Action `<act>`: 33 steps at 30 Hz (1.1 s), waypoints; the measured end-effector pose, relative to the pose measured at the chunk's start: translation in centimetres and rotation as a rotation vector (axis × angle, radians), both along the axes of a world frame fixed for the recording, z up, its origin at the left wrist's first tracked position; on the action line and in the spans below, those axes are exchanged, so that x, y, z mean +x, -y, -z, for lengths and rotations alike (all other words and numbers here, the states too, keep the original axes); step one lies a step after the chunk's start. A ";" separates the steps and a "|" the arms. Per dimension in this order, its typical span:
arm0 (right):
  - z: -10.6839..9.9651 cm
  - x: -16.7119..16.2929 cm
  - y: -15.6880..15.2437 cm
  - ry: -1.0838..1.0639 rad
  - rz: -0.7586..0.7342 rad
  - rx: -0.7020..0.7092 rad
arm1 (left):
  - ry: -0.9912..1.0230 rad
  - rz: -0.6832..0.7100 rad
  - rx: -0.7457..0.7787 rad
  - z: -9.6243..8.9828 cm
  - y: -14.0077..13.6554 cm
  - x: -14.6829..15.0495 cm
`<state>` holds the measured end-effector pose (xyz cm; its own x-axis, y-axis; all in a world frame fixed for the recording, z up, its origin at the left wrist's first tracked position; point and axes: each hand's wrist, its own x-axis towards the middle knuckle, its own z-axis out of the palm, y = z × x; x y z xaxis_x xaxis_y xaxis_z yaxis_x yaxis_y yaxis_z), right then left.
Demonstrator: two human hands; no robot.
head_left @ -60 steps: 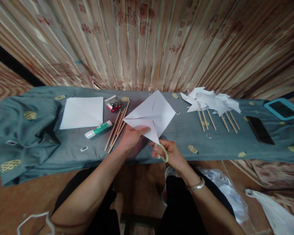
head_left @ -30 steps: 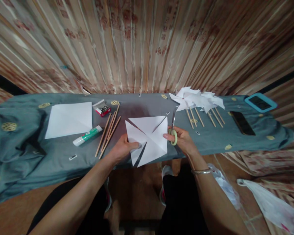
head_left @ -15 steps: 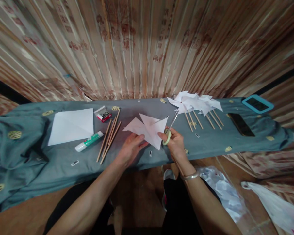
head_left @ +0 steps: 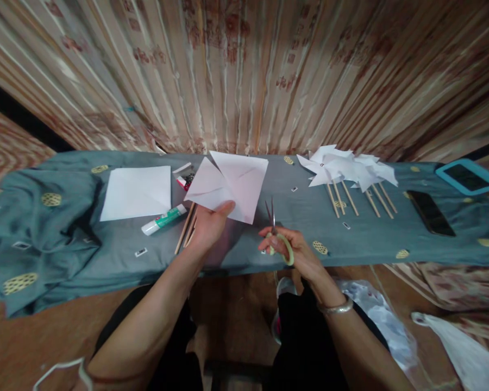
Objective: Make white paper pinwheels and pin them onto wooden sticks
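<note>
My left hand grips a square of white paper by its near edge, thumb on top. A slit runs inward from the paper's far corner, and crease lines cross it. To the right, my right hand has its fingers through the pale green handles of a pair of scissors. The blades point away from me, slightly parted, apart from the paper. Under the held paper lie wooden sticks, partly hidden, and a small red-and-white box of pins.
A stack of white paper and a glue stick lie at the left. Several paper pinwheels on sticks rest at the right, beside a black phone and a blue-framed device. Plastic bags sit on the floor.
My left hand has lifted the paper up and left, with its slit sides now lying flatter together. The scissors in my right hand have drawn away from the paper and toward me.
</note>
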<state>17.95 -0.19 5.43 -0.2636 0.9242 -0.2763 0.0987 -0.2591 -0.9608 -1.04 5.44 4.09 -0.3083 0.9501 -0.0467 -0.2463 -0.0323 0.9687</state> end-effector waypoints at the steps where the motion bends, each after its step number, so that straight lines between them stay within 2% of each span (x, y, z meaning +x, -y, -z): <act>1: 0.1 0.0 0.3 -0.003 -0.058 -0.028 | -0.009 -0.014 0.005 -0.2 -0.1 -0.3; 4: 0.3 -0.2 0.8 -0.013 -0.150 -0.088 | -0.058 -0.026 0.020 -0.7 -0.2 -0.7; 9: -0.1 -0.8 0.8 -0.036 -0.215 -0.155 | -0.128 0.016 0.037 -0.7 0.1 -0.3; 16: -0.2 -1.1 0.6 -0.010 -0.207 -0.112 | -0.066 0.055 0.072 -0.2 0.3 0.5; 22: 0.2 -0.8 0.5 0.010 -0.213 -0.104 | -0.140 0.065 0.019 -0.9 0.7 0.8; 33: -0.1 -0.7 0.6 -0.001 -0.217 -0.117 | -0.115 0.082 -0.001 -1.4 0.8 0.8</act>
